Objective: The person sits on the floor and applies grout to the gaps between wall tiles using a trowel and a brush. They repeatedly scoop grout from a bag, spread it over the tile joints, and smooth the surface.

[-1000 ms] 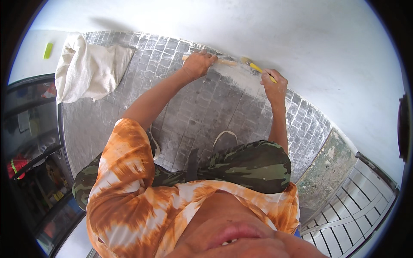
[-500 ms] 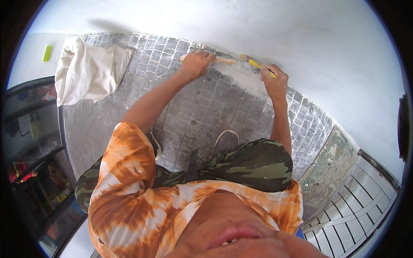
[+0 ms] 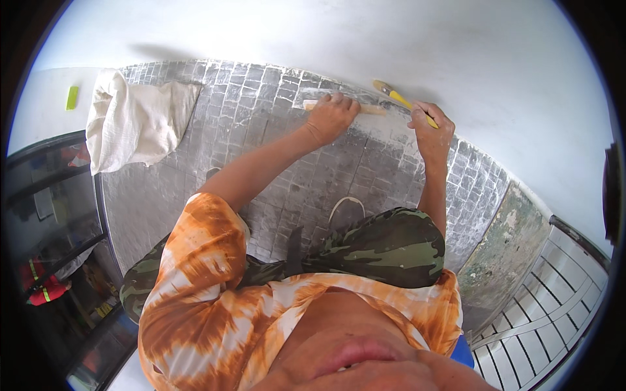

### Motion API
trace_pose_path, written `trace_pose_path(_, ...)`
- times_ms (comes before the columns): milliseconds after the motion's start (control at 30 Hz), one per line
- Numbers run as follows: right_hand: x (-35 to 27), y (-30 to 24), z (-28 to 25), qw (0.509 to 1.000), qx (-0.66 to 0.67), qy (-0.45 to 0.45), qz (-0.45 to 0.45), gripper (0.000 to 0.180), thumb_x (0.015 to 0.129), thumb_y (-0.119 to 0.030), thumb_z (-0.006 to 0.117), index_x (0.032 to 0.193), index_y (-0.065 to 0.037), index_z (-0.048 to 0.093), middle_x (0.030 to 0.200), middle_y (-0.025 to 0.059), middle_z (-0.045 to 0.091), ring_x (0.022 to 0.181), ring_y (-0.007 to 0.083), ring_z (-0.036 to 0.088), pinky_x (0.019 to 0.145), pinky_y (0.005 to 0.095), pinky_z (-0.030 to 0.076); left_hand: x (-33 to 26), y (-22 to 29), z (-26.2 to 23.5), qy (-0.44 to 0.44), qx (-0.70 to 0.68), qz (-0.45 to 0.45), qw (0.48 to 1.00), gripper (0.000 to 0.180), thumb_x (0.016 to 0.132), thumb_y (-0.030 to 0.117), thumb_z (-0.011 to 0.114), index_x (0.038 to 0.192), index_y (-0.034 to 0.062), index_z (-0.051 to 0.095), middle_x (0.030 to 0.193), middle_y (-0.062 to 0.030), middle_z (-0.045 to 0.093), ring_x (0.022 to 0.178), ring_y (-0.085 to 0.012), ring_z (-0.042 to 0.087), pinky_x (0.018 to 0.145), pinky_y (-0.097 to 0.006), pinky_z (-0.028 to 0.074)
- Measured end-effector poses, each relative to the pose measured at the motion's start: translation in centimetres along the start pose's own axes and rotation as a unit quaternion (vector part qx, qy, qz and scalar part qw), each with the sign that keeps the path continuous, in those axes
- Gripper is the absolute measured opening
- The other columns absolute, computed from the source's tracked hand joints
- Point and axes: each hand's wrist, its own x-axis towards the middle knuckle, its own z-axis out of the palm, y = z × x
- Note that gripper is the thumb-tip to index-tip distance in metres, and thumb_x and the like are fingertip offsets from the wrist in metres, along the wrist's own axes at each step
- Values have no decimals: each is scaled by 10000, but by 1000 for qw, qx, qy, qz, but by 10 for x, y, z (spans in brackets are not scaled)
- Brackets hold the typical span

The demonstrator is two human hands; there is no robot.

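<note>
My left hand (image 3: 331, 117) is closed over a long, pale wooden strip (image 3: 373, 110), low by the foot of the white wall (image 3: 417, 39). My fingers cover the strip's middle; whether a blade is fixed to it I cannot tell. To the right, my right hand (image 3: 432, 125) grips a paintbrush (image 3: 399, 98) by its yellow handle. The bristles point up and left, close to the wall. Pale dust or powder (image 3: 394, 127) lies on the grey floor between and below my hands, along the wall's base.
A whitish cloth sack (image 3: 140, 120) lies at the left, near a dark-framed glass door (image 3: 49, 208). A lime-green block (image 3: 72, 98) is beyond it. Grey stone-patterned paving (image 3: 313, 163) spreads around my shoes. White metal bars (image 3: 548, 313) stand at the lower right, beside a worn, stained patch (image 3: 505, 228).
My left hand has moved to the right along the wall's base with the wooden strip. My right hand, still on the brush, has shifted a little right. The whole view has tilted slightly.
</note>
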Motion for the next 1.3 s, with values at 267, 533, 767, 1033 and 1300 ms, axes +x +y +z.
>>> trace_pose_path(267, 7, 31, 0, 998, -44, -49, -2, 190, 848, -135, 675, 967, 3, 727, 761, 103, 696, 652, 159, 662, 624, 296, 504, -7, -37, 5, -41, 54, 17, 998, 295, 852, 87, 577, 1146, 86, 585, 1085, -99, 671, 1007, -279, 626, 875, -424, 496)
trace_pose_path(533, 45, 28, 96, 931, -185, -196, -248, 180, 869, -171, 608, 835, -26, 708, 841, 173, 700, 743, 318, 660, 679, 418, 531, -96, -107, -55, -4, 25, -80, 996, 333, 818, 30, 620, 1143, 104, 638, 1021, -63, 706, 931, -269, 646, 816, -412, 526)
trace_pose_path(767, 50, 53, 104, 941, -104, -242, -212, 231, 910, -206, 570, 962, -37, 718, 891, 179, 695, 758, 324, 648, 723, 448, 531, -129, -124, -27, 42, -153, -465, 871, 314, 849, 125, 694, 1146, 24, 668, 917, -156, 719, 832, -325, 673, 721, -423, 522)
trace_pose_path(1033, 50, 32, 134, 883, -181, -341, -268, 265, 899, -186, 541, 1060, -90, 728, 999, 149, 693, 908, 337, 630, 840, 438, 514, -143, -117, 27, 149, -481, -588, 633, 323, 890, 122, 629, 1147, -69, 672, 881, -101, 682, 800, -154, 596, 702, -336, 465)
trace_pose_path(1300, 76, 23, 158, 787, -343, -441, -263, 292, 826, -261, 562, 831, -9, 709, 886, 179, 700, 854, 371, 644, 804, 455, 519, -133, -92, 38, 88, -396, -587, 700, 300, 867, 147, 653, 1068, -69, 707, 823, -150, 707, 776, -192, 640, 705, -367, 476)
